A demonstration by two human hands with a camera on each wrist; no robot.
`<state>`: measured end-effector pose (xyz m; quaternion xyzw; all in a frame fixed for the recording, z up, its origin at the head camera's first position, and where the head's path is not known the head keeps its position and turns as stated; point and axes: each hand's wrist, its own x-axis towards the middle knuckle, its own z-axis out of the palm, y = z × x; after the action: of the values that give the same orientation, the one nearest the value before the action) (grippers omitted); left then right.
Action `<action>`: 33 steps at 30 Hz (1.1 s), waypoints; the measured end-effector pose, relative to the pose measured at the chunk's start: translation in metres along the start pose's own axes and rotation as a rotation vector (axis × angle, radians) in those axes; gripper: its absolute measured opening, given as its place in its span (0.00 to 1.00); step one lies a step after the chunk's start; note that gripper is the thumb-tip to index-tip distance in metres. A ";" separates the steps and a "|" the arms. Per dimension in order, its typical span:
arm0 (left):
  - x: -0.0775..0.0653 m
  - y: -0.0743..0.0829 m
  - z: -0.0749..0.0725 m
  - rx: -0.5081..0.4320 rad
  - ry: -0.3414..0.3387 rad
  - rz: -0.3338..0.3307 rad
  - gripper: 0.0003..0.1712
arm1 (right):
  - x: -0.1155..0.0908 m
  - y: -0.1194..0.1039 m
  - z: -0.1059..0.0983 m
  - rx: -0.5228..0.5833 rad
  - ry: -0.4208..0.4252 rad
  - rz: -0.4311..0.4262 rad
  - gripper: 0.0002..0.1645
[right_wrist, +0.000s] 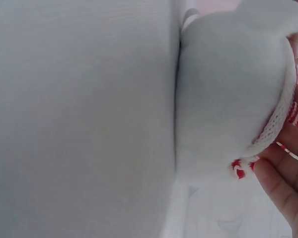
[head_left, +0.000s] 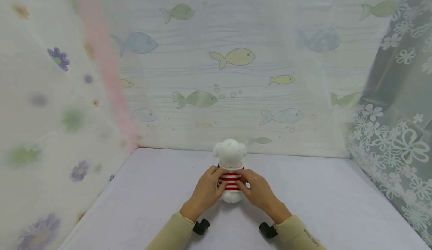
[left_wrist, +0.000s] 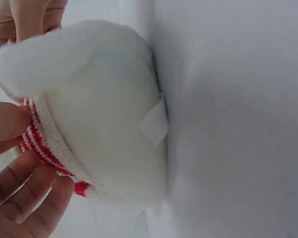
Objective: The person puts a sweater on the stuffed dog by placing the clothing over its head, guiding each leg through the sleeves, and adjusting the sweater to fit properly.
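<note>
A white plush toy (head_left: pixel 230 154) sits upright on the white table, its back towards me. It wears a red-and-white striped knitted sweater (head_left: pixel 231 182). My left hand (head_left: pixel 206 190) holds the toy's left side, thumb on the back of the sweater and fingers around its edge. From the other side my right hand (head_left: pixel 260 190) grips it the same way. In the left wrist view a small white tag (left_wrist: pixel 155 122) sticks out low on the toy's body. Red-and-white knit trim (right_wrist: pixel 239 167) shows by the right fingertips. The toy's front is hidden in the head view.
The white table (head_left: pixel 162 178) runs back to a curtain (head_left: pixel 236 81) printed with fish. A flowered curtain (head_left: pixel 60 103) hangs on the left, a lace-patterned one (head_left: pixel 401 148) on the right. Black wrist devices (head_left: pixel 201 227) sit under both forearms.
</note>
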<state>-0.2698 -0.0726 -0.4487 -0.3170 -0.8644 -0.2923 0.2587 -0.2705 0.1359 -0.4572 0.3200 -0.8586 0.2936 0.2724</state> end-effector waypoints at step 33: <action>-0.005 0.005 0.004 -0.174 -0.049 -0.302 0.16 | 0.001 -0.027 0.000 -0.003 -0.077 0.333 0.37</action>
<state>-0.2640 -0.0683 -0.4530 -0.2118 -0.8797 -0.3935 0.1625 -0.2514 0.1191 -0.4476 0.1839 -0.9100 0.3210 0.1873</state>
